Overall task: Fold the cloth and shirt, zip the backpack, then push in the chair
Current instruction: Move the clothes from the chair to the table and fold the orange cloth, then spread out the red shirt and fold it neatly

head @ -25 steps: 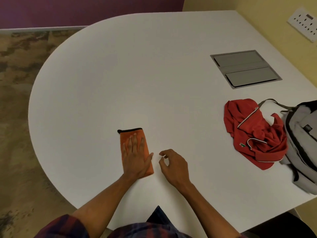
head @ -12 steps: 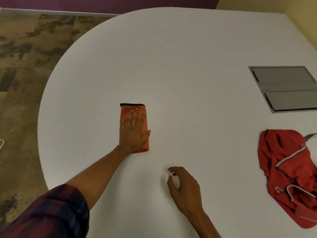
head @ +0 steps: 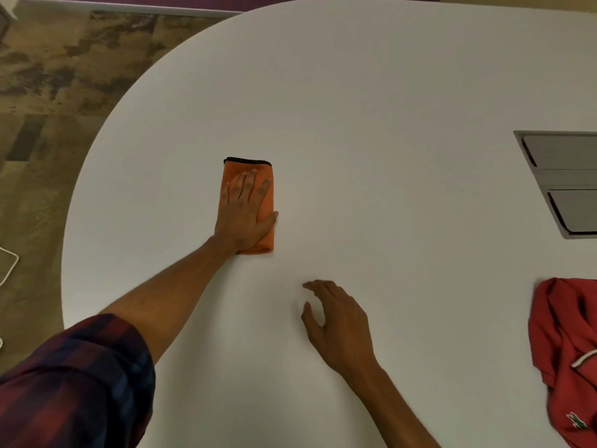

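Note:
A small orange cloth point(head: 267, 202) with a black hem lies folded into a narrow rectangle on the white table point(head: 371, 92). My left hand point(head: 244, 212) rests flat on top of it, fingers spread, pressing it down. My right hand point(head: 337, 321) hovers just over the bare table nearer to me and to the right, fingers loosely curled, holding nothing. A crumpled red shirt point(head: 565, 347) with white trim and a small green logo lies at the right edge, partly cut off. The backpack and the chair are out of view.
A grey metal cable hatch point(head: 563, 182) is set flush into the table at the right. The table's rounded edge curves along the left, with patterned brown carpet point(head: 42, 92) beyond it. A white cord point(head: 9, 263) lies on the floor at far left.
My left hand has slid the folded cloth away from me across the table. The view has swung left, so the backpack has dropped out of sight. My right hand stayed back, empty.

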Available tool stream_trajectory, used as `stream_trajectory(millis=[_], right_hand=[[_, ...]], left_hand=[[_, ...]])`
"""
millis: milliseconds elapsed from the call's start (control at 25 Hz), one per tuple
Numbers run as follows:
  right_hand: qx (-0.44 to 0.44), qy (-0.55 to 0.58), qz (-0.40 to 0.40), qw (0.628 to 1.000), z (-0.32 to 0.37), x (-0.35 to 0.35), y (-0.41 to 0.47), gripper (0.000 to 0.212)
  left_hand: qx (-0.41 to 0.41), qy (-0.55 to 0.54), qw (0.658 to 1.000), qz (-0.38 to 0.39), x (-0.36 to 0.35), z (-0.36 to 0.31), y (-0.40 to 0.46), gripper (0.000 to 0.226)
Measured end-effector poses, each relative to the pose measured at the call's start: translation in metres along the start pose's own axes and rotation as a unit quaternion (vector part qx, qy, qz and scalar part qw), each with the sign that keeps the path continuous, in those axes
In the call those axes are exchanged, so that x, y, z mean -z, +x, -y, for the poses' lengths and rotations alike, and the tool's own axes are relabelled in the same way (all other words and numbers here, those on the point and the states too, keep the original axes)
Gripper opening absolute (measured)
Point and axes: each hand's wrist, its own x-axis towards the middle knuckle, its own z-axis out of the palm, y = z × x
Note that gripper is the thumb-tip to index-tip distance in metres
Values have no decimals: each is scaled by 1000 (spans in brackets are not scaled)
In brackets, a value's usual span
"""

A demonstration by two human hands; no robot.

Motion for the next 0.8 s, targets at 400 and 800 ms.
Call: stream_trajectory(millis=[400,800], right_hand=[[22,13,-8,1000,-2,21,-15,37],[-161,68,-92,980,-64,88,-150,25]], left_hand=[[16,-3,1000,-7,12,-25,-20,59],[-80,-247,963,67,33,-191,-197,42]])
